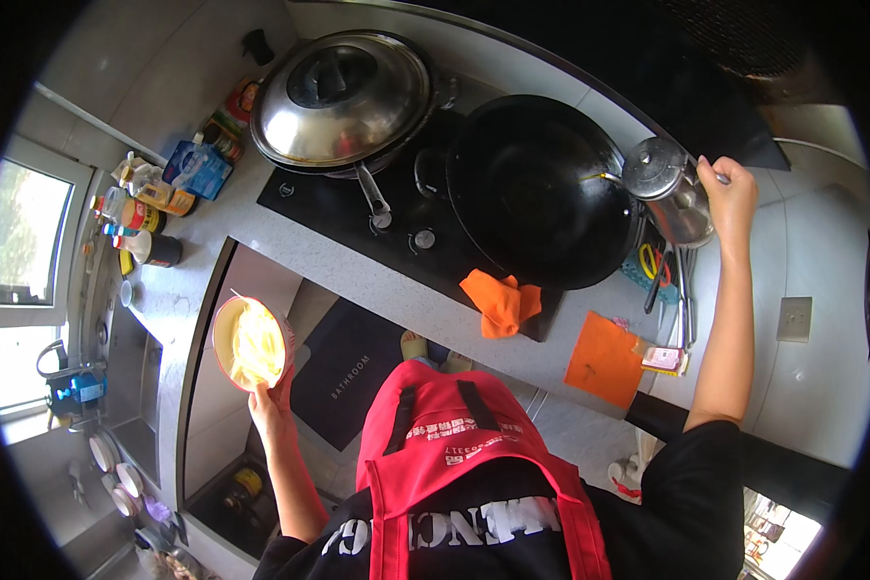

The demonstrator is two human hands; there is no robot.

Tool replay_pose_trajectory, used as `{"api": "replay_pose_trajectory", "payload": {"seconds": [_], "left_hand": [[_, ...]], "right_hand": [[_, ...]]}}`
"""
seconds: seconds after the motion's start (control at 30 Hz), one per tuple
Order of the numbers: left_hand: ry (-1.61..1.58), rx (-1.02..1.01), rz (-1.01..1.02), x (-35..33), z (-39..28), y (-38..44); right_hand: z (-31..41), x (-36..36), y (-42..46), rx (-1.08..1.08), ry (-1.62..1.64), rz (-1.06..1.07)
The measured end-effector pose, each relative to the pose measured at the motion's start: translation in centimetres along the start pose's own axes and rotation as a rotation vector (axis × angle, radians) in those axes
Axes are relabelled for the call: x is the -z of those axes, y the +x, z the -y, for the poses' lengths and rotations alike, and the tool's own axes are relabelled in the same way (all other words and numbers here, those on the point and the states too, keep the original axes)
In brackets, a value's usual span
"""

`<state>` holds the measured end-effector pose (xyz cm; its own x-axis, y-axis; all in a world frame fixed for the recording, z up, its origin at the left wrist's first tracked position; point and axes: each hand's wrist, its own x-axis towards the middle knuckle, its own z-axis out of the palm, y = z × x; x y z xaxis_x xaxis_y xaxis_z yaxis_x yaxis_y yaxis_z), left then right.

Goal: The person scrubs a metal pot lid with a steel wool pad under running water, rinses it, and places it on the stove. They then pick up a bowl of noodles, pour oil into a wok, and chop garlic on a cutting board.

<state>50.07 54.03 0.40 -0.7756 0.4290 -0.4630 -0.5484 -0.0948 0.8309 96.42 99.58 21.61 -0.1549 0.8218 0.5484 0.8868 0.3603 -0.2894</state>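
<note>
In my right hand (727,192) is the handle of a stainless steel oil pot (678,210). The pot has a dark lid and tilts over the right rim of a black wok (536,188); a thin yellow stream of oil (596,176) shows at its spout. My left hand (267,406), away from the hob, holds a bowl (220,341) with a red rim. Pale, shredded food (257,341), brightly lit, lies in the bowl; its exact kind is unclear. The wok stands on the right side of a black glass hob (319,199).
A lidded pan (362,123) covers the hob's left side. An orange cloth (504,301) hangs over the front edge; another cloth (602,359) lies to the right. Scissors (652,264) and utensils stand beside the wok. Sauce bottles (156,246) line the left counter near the sink (134,391).
</note>
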Motion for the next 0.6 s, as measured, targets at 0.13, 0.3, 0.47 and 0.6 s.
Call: {"api": "replay_pose_trajectory", "payload": {"seconds": [0.13,0.3,0.47,0.6], "left_hand": [[0.008,0.003,0.033,-0.1,0.0,0.0],[0.013,0.016,0.041,-0.3,0.1,0.0],[0.011,0.005,0.095,-0.3,0.3,-0.4],[0.011,0.040,0.078,-1.4,0.1,-1.3]], "right_hand": [[-1.6,1.4,-1.4,-0.096,0.043,0.024],[-5.4,1.6,-3.9,-0.321,0.375,0.009],[-7.7,0.2,-7.5,-0.575,0.750,-0.154],[-8.7,-0.4,-11.2,-0.755,1.089,-0.254]]}}
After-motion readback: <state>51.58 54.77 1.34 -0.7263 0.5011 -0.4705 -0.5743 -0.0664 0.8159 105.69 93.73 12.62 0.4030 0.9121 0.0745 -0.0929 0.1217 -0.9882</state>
